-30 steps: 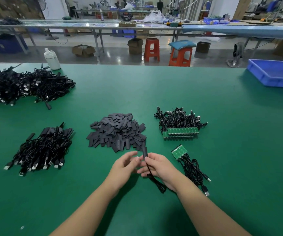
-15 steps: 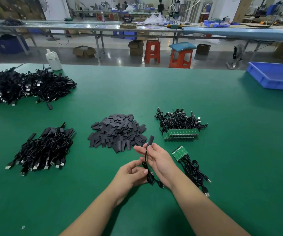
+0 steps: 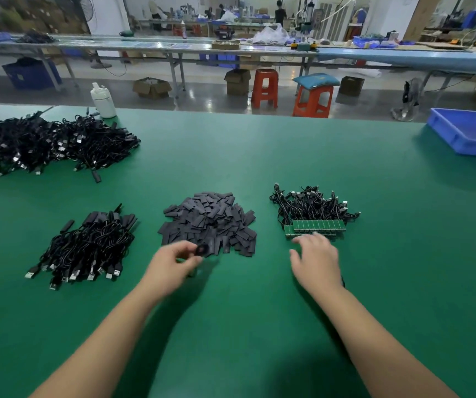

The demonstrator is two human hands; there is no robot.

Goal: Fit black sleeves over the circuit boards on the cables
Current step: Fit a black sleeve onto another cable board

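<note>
A heap of flat black sleeves lies mid-table. Right of it sits a bundle of black cables with a row of green circuit boards along its near edge. My left hand is at the near edge of the sleeve heap, fingertips pinched on a small blurred black sleeve. My right hand hovers just in front of the green boards, palm down, fingers spread, holding nothing. It covers the smaller bunch of cables beneath it.
A pile of sleeved cables with USB plugs lies at the near left. A large heap of cables and a white bottle are at the far left. A blue bin stands far right on the green table.
The sleeved cable that both hands held is gone from them. My left hand moved up to the sleeve heap and pinched a sleeve. My right hand opened and moved right toward the boards.
</note>
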